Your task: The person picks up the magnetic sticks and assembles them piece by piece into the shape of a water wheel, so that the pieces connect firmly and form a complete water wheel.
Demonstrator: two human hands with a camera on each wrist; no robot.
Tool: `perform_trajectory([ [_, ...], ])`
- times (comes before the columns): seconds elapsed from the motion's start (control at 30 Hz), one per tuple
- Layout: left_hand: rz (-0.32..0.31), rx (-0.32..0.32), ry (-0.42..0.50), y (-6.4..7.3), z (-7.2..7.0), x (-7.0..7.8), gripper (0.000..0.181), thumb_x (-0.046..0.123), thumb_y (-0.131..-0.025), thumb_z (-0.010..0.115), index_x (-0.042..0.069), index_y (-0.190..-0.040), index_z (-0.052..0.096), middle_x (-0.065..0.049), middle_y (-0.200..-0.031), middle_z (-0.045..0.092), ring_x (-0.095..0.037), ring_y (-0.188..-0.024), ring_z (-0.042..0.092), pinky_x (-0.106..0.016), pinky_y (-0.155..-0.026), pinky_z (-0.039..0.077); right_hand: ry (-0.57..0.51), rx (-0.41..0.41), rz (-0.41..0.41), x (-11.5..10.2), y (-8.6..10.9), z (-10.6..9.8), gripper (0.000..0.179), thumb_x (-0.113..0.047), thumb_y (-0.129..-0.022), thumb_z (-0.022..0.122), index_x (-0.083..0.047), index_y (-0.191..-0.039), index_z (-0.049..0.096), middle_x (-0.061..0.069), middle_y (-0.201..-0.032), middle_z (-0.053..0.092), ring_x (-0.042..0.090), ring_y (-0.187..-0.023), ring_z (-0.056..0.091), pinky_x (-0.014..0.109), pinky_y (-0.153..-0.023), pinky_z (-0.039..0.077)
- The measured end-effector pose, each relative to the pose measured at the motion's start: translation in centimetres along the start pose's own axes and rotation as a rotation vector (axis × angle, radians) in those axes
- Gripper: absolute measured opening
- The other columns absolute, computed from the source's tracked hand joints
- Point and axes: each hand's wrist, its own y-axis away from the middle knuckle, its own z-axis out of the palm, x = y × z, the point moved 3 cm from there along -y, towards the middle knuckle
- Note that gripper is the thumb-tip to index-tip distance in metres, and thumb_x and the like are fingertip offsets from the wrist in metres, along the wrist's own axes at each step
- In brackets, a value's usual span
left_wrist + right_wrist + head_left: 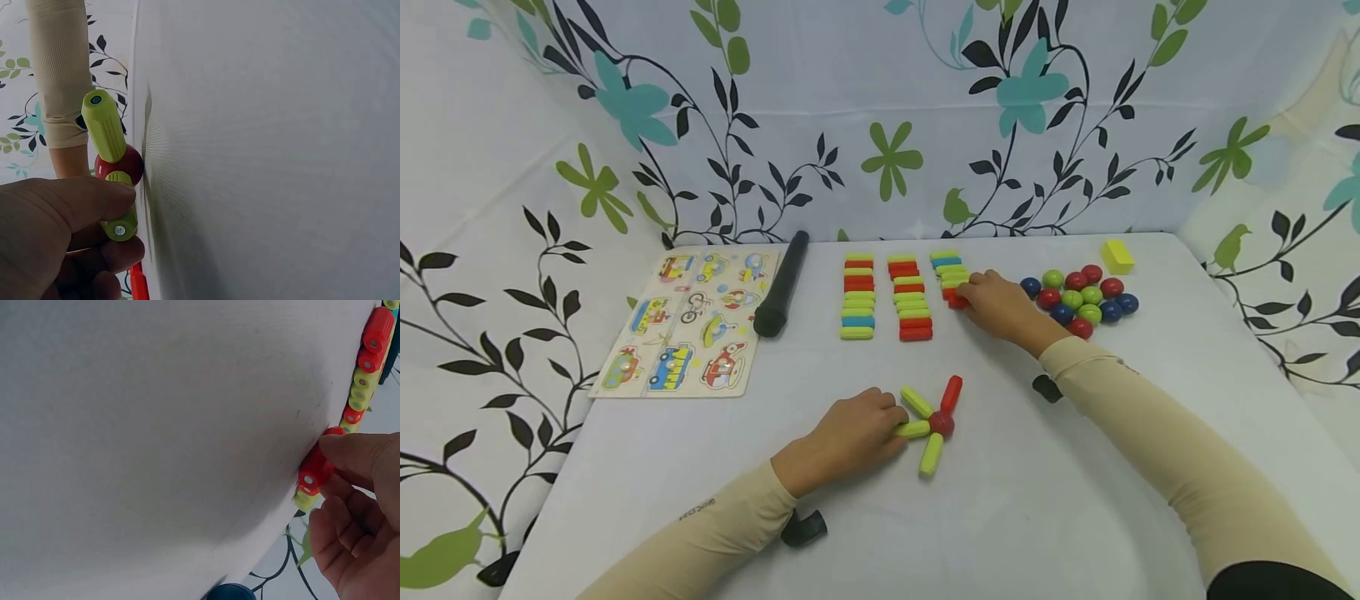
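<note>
Notably (left wrist only), silver-dotted stick (119, 229)

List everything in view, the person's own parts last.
Vehicle-picture board: one, beige with coloured pictures, table's left
Microphone: one, black, board's right edge
Rod columns: three; lime, red and blue; far middle
Loose balls: about 13; red, green and blue; far right
Block: one, yellow, behind the balls
Ball-and-rod figure: one, red and lime, near middle
Table: one, white, centre
Floral cloth: count unclear; white, green, teal, black; behind table
Wrist fittings: two, black, beside wrists
Sleeves: two, beige, forearms
Left hand: one, pinching a lime rod
Right hand: one, pinching a red rod
</note>
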Motion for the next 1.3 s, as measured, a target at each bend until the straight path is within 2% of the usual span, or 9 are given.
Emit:
perform_trajectory([
  [0.17, -0.002, -0.004, 0.006, 0.0, 0.1, 0.0, 0.020, 0.025, -0.091, 0.077, 0.013, -0.106, 0.076, 0.004, -0.086, 0.065, -0.010, -0.079, 0.052, -0.019, -0.063, 0.048, -0.054, -0.073, 0.037, 0.3, 0.4, 0.2, 0.030, -0.019, -0.096, 0.072, -0.007, -0.123, 0.070, 0.013, -0.106, 0.064, 0.030, -0.102, 0.058, 0.042, -0.085, 0.057],
  [0.33, 0.002, 0.006, 0.006, 0.1, 0.0, 0.1, 0.018, 0.024, -0.091, 0.076, 0.013, -0.105, 0.076, 0.005, -0.085, 0.064, -0.009, -0.077, 0.052, -0.018, -0.062, 0.047, -0.141, -0.133, 0.008, 0.6, 2.1, -0.1, 0.028, -0.021, -0.096, 0.072, -0.010, -0.121, 0.070, 0.007, -0.101, 0.066, 0.026, -0.096, 0.059, 0.040, -0.084, 0.056],
  [0.47, 0.002, 0.011, 0.013, 0.2, 0.0, 0.2, 0.017, 0.024, -0.090, 0.076, 0.013, -0.105, 0.076, 0.006, -0.084, 0.064, -0.008, -0.077, 0.051, -0.017, -0.061, 0.047, -0.218, -0.168, -0.094, 0.0, 5.2, -0.6, 0.028, -0.022, -0.093, 0.076, -0.015, -0.119, 0.072, -0.002, -0.099, 0.069, 0.020, -0.092, 0.060, 0.038, -0.085, 0.056],
  [0.6, 0.005, 0.034, 0.005, 0.3, -0.1, 0.3, 0.017, 0.023, -0.090, 0.077, 0.013, -0.103, 0.076, 0.006, -0.084, 0.064, -0.008, -0.076, 0.051, -0.017, -0.060, 0.046, -0.242, -0.217, -0.227, -1.5, 8.5, -1.2, 0.024, -0.023, -0.090, 0.079, -0.020, -0.113, 0.074, -0.009, -0.092, 0.066, 0.013, -0.087, 0.058, 0.033, -0.081, 0.055],
  [0.73, 0.011, 0.057, -0.003, 0.3, -0.3, 0.3, 0.016, 0.024, -0.089, 0.077, 0.013, -0.101, 0.076, 0.005, -0.083, 0.064, -0.009, -0.075, 0.051, -0.017, -0.059, 0.046, -0.252, -0.251, -0.297, -3.3, 10.4, -1.5, 0.022, -0.025, -0.089, 0.080, -0.023, -0.110, 0.074, -0.014, -0.087, 0.062, 0.010, -0.084, 0.056, 0.028, -0.077, 0.053],
  [1.0, 0.001, 0.046, 0.017, 0.2, -0.2, 0.3, 0.017, 0.025, -0.090, 0.077, 0.013, -0.101, 0.076, 0.004, -0.083, 0.064, -0.010, -0.076, 0.052, -0.018, -0.059, 0.046, -0.241, -0.260, -0.366, -5.5, 11.5, -1.1, 0.019, -0.024, -0.088, 0.080, -0.022, -0.105, 0.073, -0.013, -0.086, 0.061, 0.007, -0.081, 0.054, 0.026, -0.075, 0.051],
  [1.17, -0.001, 0.023, 0.029, 0.3, 0.0, 0.3, 0.021, 0.030, -0.090, 0.077, 0.014, -0.103, 0.076, 0.006, -0.084, 0.064, -0.009, -0.078, 0.054, -0.019, -0.060, 0.048, -0.230, -0.240, -0.400, -5.4, 11.6, -0.9, 0.019, -0.024, -0.088, 0.079, -0.022, -0.106, 0.073, -0.013, -0.087, 0.061, 0.007, -0.081, 0.053, 0.025, -0.074, 0.051],
  [1.3, -0.038, 0.021, 0.051, 0.1, -0.5, -0.1, 0.027, 0.038, -0.093, 0.075, 0.016, -0.108, 0.074, 0.007, -0.090, 0.063, -0.008, -0.082, 0.056, -0.021, -0.065, 0.052, -0.234, -0.231, -0.422, -5.2, 11.6, -0.8, 0.022, -0.024, -0.089, 0.079, -0.023, -0.110, 0.073, -0.013, -0.091, 0.063, 0.007, -0.084, 0.054, 0.025, -0.076, 0.052],
])
